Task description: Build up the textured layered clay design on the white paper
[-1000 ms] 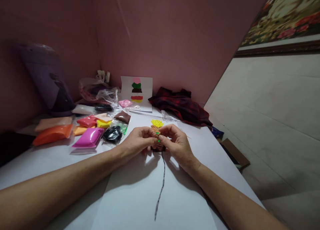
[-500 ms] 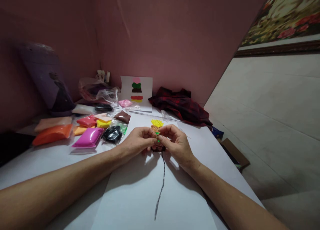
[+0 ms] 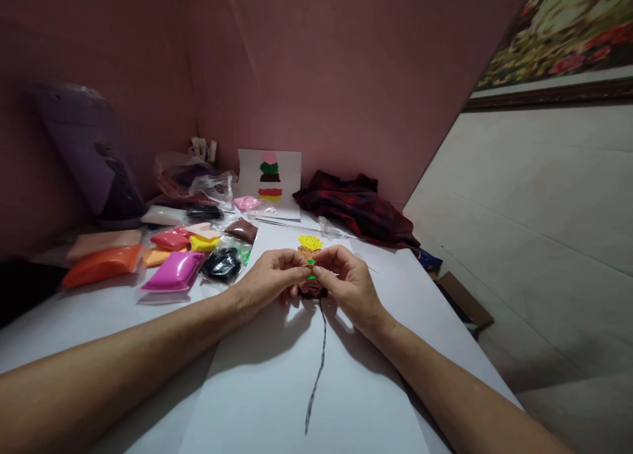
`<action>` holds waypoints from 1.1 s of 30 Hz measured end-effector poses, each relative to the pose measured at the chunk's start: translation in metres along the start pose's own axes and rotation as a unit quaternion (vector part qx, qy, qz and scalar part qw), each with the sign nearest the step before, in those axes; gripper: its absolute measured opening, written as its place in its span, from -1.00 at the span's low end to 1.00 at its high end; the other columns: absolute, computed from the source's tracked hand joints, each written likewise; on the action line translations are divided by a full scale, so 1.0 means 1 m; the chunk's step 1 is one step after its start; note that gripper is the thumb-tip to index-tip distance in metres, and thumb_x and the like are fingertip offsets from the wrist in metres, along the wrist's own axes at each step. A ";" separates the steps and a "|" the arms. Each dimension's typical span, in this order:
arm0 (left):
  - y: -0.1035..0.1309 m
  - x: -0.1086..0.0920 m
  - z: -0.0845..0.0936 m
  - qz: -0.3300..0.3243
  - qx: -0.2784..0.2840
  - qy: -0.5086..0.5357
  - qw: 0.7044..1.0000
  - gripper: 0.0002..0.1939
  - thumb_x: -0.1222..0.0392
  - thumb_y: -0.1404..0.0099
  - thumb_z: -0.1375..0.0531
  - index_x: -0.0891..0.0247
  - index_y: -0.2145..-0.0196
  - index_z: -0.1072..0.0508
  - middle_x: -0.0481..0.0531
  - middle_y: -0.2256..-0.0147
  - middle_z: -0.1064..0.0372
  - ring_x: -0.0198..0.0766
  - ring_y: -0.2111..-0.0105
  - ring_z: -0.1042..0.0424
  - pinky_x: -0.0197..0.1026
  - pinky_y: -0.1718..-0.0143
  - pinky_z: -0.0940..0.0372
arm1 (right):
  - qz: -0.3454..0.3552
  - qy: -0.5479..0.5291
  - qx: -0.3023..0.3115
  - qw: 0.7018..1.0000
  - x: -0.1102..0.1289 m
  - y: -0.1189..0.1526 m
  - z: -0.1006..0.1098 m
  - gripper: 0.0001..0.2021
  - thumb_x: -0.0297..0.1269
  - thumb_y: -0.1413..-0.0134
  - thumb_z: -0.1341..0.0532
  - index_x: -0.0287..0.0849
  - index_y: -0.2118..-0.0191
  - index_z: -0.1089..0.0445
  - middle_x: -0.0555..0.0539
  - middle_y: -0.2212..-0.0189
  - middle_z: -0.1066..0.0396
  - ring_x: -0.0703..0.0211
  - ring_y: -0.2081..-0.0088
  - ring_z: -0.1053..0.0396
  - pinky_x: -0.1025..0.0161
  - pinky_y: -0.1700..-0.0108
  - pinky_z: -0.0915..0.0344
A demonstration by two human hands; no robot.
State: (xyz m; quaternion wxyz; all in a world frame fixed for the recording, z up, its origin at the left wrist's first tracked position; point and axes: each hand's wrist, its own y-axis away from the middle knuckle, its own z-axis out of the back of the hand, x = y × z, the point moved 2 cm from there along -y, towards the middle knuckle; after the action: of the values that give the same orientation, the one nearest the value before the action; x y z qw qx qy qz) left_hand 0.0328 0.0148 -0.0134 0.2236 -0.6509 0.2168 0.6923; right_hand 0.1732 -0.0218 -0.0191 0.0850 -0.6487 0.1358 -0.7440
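Observation:
My left hand [image 3: 281, 276] and my right hand [image 3: 346, 279] meet fingertip to fingertip low over the white paper [image 3: 316, 368]. Thumbs and forefingers pinch at a small bright green piece of modelling clay [image 3: 311, 277], mostly covered by the fingers. Around and beneath them is a layered clay picture [image 3: 310, 243]: a fringed yellow top, a tan band below it and a dark brown base. My fingers hide its middle. From the base a dark twisted strand [image 3: 322, 355] trails down the sheet towards me.
Packets of coloured clay [image 3: 173, 271] crowd the table's left side. A card with stacked colour patches [image 3: 291, 170] leans against the wall, beside a dark red plaid cloth [image 3: 356, 207]. A purple container [image 3: 84, 151] stands far left; an open cardboard box [image 3: 465, 302] sits beyond the right edge.
Both hands stay almost where they were, still pinching at the green clay. Only a very slight shift of the fingers and of the view shows.

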 end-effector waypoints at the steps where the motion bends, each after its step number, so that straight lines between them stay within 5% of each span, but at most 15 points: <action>1: 0.000 0.000 0.000 0.000 0.001 0.002 1.000 -0.76 0.08 -0.07 -0.21 0.33 0.45 -0.33 -0.07 0.58 -0.31 -0.43 0.65 -0.24 -0.38 0.66 -0.13 | 0.000 -0.004 0.002 1.000 0.000 0.000 0.000 -0.91 -0.33 0.06 -0.23 -0.17 0.38 -0.32 0.01 0.48 -0.37 0.23 0.43 -0.36 0.27 0.41 -0.33; 33: -0.002 0.003 0.001 0.012 0.000 -0.018 1.000 -0.76 0.09 -0.06 -0.22 0.32 0.48 -0.31 -0.11 0.63 -0.28 -0.43 0.66 -0.23 -0.37 0.64 -0.14 | -0.014 -0.076 0.041 0.996 -0.003 0.002 -0.005 -0.92 -0.36 0.06 -0.22 -0.17 0.38 -0.30 0.05 0.56 -0.39 0.27 0.52 -0.39 0.29 0.44 -0.34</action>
State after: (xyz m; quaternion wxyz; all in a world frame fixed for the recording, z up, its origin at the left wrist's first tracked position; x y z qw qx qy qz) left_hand 0.0335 0.0171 -0.0166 0.2189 -0.6357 0.2208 0.7065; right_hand 0.1687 -0.0226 -0.0231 0.1116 -0.7008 0.0892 -0.6989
